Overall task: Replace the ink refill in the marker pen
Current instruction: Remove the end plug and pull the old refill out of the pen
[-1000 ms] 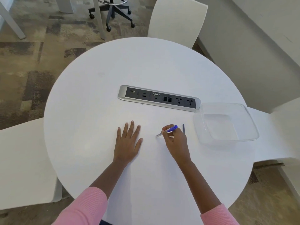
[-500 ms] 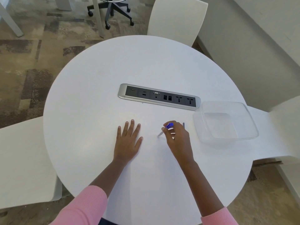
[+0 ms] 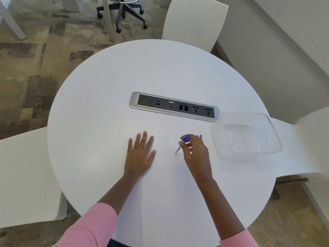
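Note:
My right hand (image 3: 195,154) grips a pen (image 3: 183,142) with a blue cap end and a clear barrel, its tip slanting down-left just above the white round table (image 3: 106,122). The fingers hide the barrel's middle. A thin dark refill (image 3: 201,136) lies on the table just behind that hand, mostly hidden by it. To the left, my left hand (image 3: 140,154) rests flat on the table with its fingers spread, holding nothing.
A clear plastic container (image 3: 247,136) stands at the table's right edge, nothing visible inside. A silver and black socket strip (image 3: 174,106) is set into the table's middle. White chairs (image 3: 194,22) stand around the table. An office chair base is on the carpet behind.
My right hand has turned over the pen, tilting it steeper, and now covers more of the refill behind it. The left hand has stayed flat in place.

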